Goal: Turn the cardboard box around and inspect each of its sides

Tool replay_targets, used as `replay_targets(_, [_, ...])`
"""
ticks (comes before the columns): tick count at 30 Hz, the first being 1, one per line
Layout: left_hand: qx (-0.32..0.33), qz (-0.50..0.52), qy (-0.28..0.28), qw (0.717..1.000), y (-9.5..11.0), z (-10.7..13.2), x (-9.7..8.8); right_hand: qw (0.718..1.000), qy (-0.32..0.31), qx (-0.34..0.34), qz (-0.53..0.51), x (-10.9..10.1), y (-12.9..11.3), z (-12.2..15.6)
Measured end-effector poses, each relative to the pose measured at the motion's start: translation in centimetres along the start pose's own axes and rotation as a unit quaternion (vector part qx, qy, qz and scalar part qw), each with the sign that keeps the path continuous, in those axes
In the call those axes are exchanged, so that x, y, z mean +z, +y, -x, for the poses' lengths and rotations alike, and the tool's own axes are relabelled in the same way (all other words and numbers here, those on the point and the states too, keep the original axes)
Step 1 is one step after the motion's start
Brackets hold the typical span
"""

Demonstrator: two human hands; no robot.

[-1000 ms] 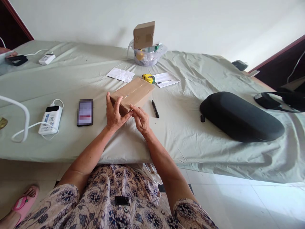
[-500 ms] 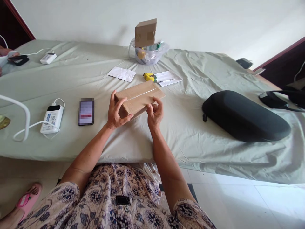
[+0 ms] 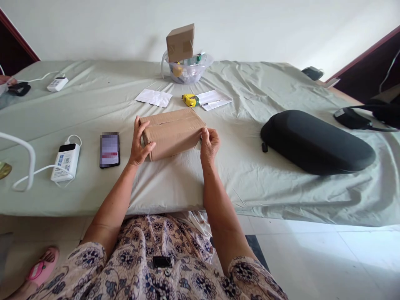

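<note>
A brown cardboard box point(image 3: 175, 141) rests on the cloth-covered table in front of me, a seam running along its top. My left hand point(image 3: 140, 141) grips its left end, fingers over the top edge and thumb on the near side. At the opposite end, my right hand point(image 3: 210, 143) is closed in a pinch at the corner of the box. Whether it pinches tape or the cardboard edge there is hidden. Behind the box lie a yellow tape measure point(image 3: 190, 100), a white paper packet point(image 3: 153, 98) and a second white sheet point(image 3: 215, 100) with a pen on it.
A clear plastic basket point(image 3: 190, 74) by the wall bears a smaller carton point(image 3: 180, 43). To my left are a phone point(image 3: 109, 151) and a white power bank point(image 3: 65, 162) with a cable. A black case point(image 3: 318, 141) lies at right. Another person's hand point(image 3: 6, 80) shows far left.
The box has turned and come down with its near side facing me. My right hand has shifted from the box's front edge to its right corner; my left hand keeps its grip.
</note>
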State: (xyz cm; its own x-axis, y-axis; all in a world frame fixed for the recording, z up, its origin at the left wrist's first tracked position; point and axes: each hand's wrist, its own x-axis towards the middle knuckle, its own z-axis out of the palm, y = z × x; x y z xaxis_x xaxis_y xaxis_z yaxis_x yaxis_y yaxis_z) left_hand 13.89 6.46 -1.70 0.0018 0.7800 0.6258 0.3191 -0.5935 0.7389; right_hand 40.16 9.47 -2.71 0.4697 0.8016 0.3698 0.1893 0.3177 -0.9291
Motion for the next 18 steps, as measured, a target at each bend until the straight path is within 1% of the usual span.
replay_targets(4, [-0.043,0.040,0.044,0.997,-0.8,-0.1,0.3,0.999,-0.042,-0.007,-0.020,0.4,-0.3,0.4])
replay_targets(7, [-0.069,0.058,0.059,0.994,-0.8,-0.2,0.5,0.996,-0.077,0.001,-0.050,0.8,0.0,0.5])
replay_targets(10, [-0.068,0.053,0.063,0.994,-0.6,-0.2,0.4,0.993,-0.100,-0.003,-0.062,0.9,0.6,0.3])
replay_targets(12, [-0.063,0.049,0.068,0.994,-0.5,-0.3,0.3,0.990,-0.129,0.002,-0.059,0.9,1.1,0.0])
replay_targets(15, [-0.060,0.052,0.077,0.994,-0.4,-0.4,-0.1,0.980,-0.200,0.022,-0.011,0.7,1.8,-0.3])
replay_targets(18, [-0.070,0.054,0.083,0.993,-0.6,-0.5,-0.2,0.963,-0.250,0.032,0.093,0.5,2.1,-0.3])
